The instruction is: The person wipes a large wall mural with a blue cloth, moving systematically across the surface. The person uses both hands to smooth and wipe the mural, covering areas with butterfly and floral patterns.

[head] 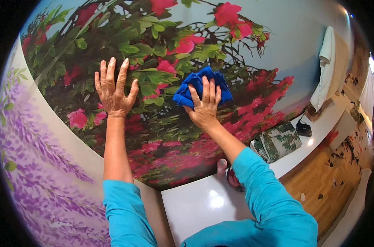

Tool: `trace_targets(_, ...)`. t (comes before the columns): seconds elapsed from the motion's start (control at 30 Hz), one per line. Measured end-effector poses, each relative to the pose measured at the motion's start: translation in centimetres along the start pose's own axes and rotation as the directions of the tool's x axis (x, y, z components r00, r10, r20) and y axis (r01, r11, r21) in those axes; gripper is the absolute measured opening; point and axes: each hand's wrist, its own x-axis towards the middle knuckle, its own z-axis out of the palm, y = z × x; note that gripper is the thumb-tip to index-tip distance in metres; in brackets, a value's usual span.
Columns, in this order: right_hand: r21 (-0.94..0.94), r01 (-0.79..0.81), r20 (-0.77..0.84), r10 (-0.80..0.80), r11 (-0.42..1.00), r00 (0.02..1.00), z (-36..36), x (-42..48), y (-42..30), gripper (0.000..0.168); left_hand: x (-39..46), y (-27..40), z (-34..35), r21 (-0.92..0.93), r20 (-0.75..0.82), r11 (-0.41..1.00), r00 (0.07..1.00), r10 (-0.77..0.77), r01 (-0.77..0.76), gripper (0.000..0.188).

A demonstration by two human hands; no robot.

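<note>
A wall covering printed with pink flowers and green leaves fills the middle of the view. My left hand rests on it palm down, fingers spread, holding nothing. To its right, my right hand presses a folded blue cloth against the same printed surface, with the fingertips on top of the cloth. Part of the cloth under the palm is hidden. Both forearms come out of turquoise sleeves.
Below is a white glossy surface with a pink cylindrical container. Farther right lie a folded camouflage cloth and a small black object. A white cloth-like item stands at upper right. Purple flowers decorate the left wall.
</note>
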Motion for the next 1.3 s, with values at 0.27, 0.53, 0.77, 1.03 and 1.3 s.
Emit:
trace_targets(0.27,-0.046,0.052,-0.129,-0.058,0.998,0.99,-2.2,10.9,5.4,0.072,-0.2,-0.5,-0.3,0.048,0.01,0.999,1.0,-0.002,0.002,0.061)
trace_targets(0.53,-0.111,-0.248,-0.138,0.232,0.962,0.963,-2.0,1.3,6.3,0.08,-0.5,-0.4,-0.1,0.066,0.011,0.998,1.0,-0.006,0.005,0.06)
trace_targets(0.77,0.046,0.053,0.01,-0.053,0.998,0.999,-1.8,0.7,4.6,0.092,0.9,5.5,4.1,0.141,-0.032,0.936,0.947,-0.32,0.322,0.072)
trace_targets(1.03,-0.073,-0.037,-0.17,0.025,0.997,0.985,-4.9,7.6,13.6,0.073,2.4,12.9,5.8,0.184,-0.008,0.933,0.95,-0.313,0.309,0.075)
trace_targets(1.3,-0.076,-0.301,-0.052,0.298,0.95,0.953,-3.2,-5.5,10.0,0.078,2.5,13.0,6.4,0.144,-0.058,0.937,0.948,-0.313,0.318,0.071)
